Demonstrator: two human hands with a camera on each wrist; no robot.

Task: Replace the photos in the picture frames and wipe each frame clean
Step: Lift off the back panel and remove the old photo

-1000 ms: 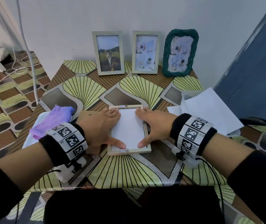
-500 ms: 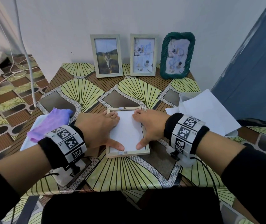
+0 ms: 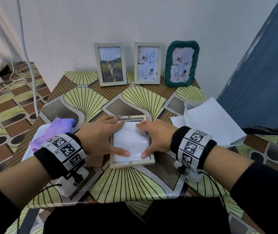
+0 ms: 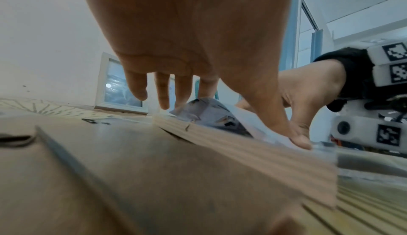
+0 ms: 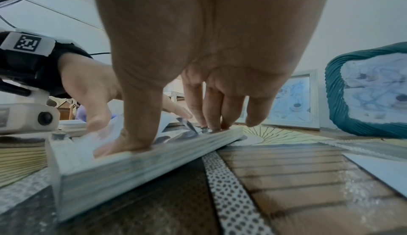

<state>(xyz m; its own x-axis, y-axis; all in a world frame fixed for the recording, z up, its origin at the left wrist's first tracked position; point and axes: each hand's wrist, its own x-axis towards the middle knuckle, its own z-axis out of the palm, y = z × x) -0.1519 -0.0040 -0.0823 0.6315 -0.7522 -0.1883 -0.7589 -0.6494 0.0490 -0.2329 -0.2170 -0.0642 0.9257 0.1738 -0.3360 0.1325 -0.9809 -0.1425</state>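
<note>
- The open frame (image 3: 132, 163) is lying face down on the table (image 3: 134, 184), near the front edge and midway between the two forearms, with its long axis running near to far.
- The photo (image 3: 131, 146) is sitting white side up inside the frame; it is bowing upward, its far end lifting clear of the recess, as the wrist views show.
- The left hand (image 3: 101, 137) is resting on the left side of the photo, fingers fairly straight and reaching to the far end, thumb pressing the near left corner.
- The right hand (image 3: 156, 137) is mirroring it on the right side, fingertips touching the far right rim, thumb pressing down the near right corner.
- Neither hand is closing round anything; both are pressing flat, equally near the photo.
- Judging from this, the next move is turning on the far end: the fingers need to be pushing it down and in along the long axis.
- The purple cloth (image 3: 53, 130) is waiting just left of the left hand, the spare sheets (image 3: 215, 122) on the right, and three standing frames (image 3: 147, 63) along the far wall.
</note>
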